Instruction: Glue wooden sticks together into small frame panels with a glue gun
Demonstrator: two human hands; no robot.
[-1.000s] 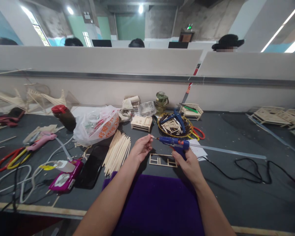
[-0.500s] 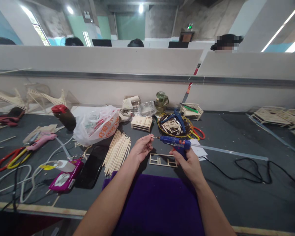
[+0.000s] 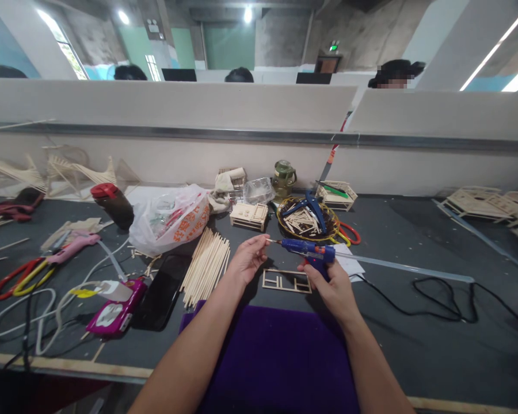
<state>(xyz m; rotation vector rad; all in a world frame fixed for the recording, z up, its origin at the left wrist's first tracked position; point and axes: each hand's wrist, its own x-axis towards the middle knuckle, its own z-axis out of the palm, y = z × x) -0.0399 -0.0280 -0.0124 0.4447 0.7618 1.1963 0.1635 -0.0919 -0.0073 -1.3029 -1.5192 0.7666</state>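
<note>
My right hand (image 3: 331, 284) is closed round the handle of a blue hot glue gun (image 3: 304, 248), whose nozzle points left. A long clear glue stick (image 3: 406, 267) sticks out of its back. My left hand (image 3: 251, 259) pinches a small wooden stick (image 3: 271, 240), its end right at the nozzle tip; most of the stick is hidden by the fingers. Below the gun, a flat rectangular frame of thin wooden sticks (image 3: 286, 280) lies on the dark table. Left of my left hand lies a bundle of wooden sticks (image 3: 206, 267).
A basket (image 3: 285, 229) of short sticks stands behind the gun, with scissors (image 3: 349, 233) beside it. To the left are a black phone (image 3: 162, 293), a magenta power strip (image 3: 116, 307), a plastic bag (image 3: 170, 218) and a pink glue gun (image 3: 74, 247). The gun's black cord (image 3: 392, 310) trails right.
Almost nothing differs. Both hands hold nearly the same place, with the stick still at the nozzle; the tail of the glue stick has shifted very slightly.
</note>
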